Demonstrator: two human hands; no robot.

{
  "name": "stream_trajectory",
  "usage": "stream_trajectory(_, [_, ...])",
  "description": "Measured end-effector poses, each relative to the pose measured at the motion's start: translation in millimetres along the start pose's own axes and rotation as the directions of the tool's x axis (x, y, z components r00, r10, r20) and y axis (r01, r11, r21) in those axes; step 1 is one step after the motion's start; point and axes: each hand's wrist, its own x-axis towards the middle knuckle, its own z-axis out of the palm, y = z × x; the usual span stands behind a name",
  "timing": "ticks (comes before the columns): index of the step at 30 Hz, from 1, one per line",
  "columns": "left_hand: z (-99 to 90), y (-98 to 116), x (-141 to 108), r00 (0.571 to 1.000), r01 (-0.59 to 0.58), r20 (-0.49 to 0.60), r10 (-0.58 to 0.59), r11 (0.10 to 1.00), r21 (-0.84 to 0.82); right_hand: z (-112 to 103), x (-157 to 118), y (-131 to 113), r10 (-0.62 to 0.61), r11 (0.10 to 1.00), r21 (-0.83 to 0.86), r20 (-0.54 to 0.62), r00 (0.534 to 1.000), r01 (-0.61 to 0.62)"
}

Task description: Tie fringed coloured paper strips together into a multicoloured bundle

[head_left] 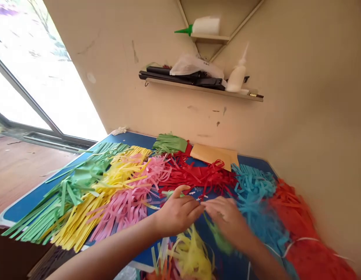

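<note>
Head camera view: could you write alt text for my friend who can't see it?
A person's left hand and right hand are close together above a blue table; whether they hold anything is hard to tell. Left to right lie green strips, yellow strips, pink strips, red strips, blue strips and orange-red strips, below a wall shelf.

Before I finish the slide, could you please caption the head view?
Left hand and right hand close together over a blue table strewn with colourful paper fringe.

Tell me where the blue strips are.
In the head view, the blue strips lie right of centre, between the red strips and the orange-red strips.
</note>
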Motion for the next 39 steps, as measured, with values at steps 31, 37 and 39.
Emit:
stream_trajectory(31, [-100.7,158.5,-69.8,0.788,0.381,-0.21,-0.579,0.726,-0.572,91.5,-113.5,-121.8,0.213,0.238,0.971,-0.077,0.974,0.025])
stream_trajectory(37, [-77.4,145.5,-92.9,0.479,0.493,0.321,-0.817,-0.053,-0.869,63.4,-57.1,-48.4,0.211,0.935,0.321,-0.166,0.963,-0.15])
stream_trajectory(39, [-68.9,143.5,-92.6,0.425,0.428,0.507,-0.75,-0.328,-0.842,45.9,-16.7,-13.7,0.286,0.956,0.14,-0.225,0.931,-0.26])
